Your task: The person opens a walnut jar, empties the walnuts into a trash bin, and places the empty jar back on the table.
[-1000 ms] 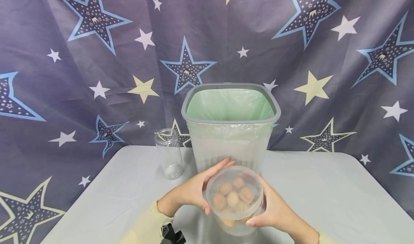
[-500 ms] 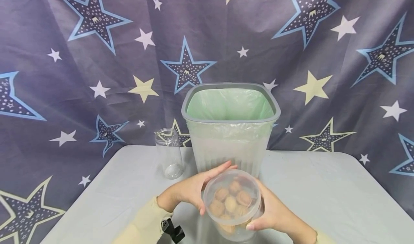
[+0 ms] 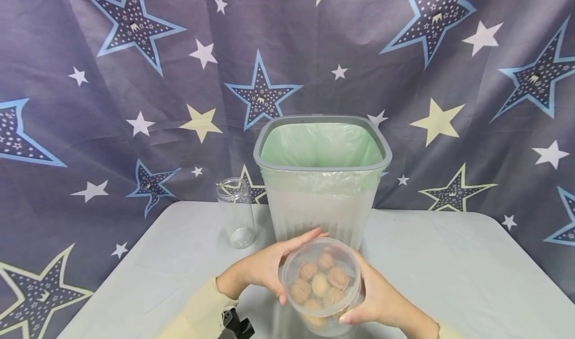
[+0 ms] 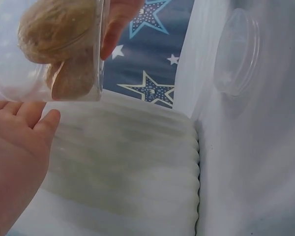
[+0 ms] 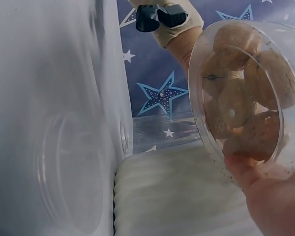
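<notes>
A clear plastic jar of walnuts (image 3: 332, 324) is held off the table in front of the bin, slightly tilted. Several walnuts (image 3: 320, 284) show through its frosted round top. My left hand (image 3: 260, 271) holds the jar's left side, thumb toward me and fingers reaching round the back. On the opposite side my right hand (image 3: 382, 296) grips it, with the thumb at the near side. The right wrist view shows walnuts through the jar's round base (image 5: 280, 147), with right fingers (image 5: 243, 169) against it. Some fingertips are hidden behind the jar.
A bin (image 3: 319, 199) with a grey rim and pale green liner stands just behind the jar. To its left stands a tall clear jar (image 3: 237, 214). A clear, shallow, lid-like disc (image 4: 236, 54) lies on the table under my hands. A starry curtain hangs behind.
The walnut jar has shifted a little left and down toward me, held by both hands. The bin and the tall jar stay in place.
</notes>
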Action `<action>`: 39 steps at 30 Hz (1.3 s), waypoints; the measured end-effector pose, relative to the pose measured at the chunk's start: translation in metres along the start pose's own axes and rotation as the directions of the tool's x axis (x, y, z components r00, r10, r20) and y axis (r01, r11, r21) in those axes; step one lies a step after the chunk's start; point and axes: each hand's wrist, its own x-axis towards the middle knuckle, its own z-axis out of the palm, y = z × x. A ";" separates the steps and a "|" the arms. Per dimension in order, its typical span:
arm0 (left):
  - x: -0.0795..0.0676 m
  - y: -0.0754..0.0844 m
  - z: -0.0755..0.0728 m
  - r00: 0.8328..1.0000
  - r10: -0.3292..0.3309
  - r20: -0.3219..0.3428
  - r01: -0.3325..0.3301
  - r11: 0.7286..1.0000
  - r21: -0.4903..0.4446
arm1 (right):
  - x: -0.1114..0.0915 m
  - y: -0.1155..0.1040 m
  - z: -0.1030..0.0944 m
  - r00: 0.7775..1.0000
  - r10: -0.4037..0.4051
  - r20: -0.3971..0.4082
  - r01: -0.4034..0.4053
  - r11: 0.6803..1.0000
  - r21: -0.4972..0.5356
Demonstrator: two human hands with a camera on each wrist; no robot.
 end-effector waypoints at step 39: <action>-0.014 0.007 0.020 0.994 0.064 -0.087 -0.040 0.966 0.255 | -0.008 0.012 0.009 0.990 -0.118 0.076 0.121 0.992 -0.041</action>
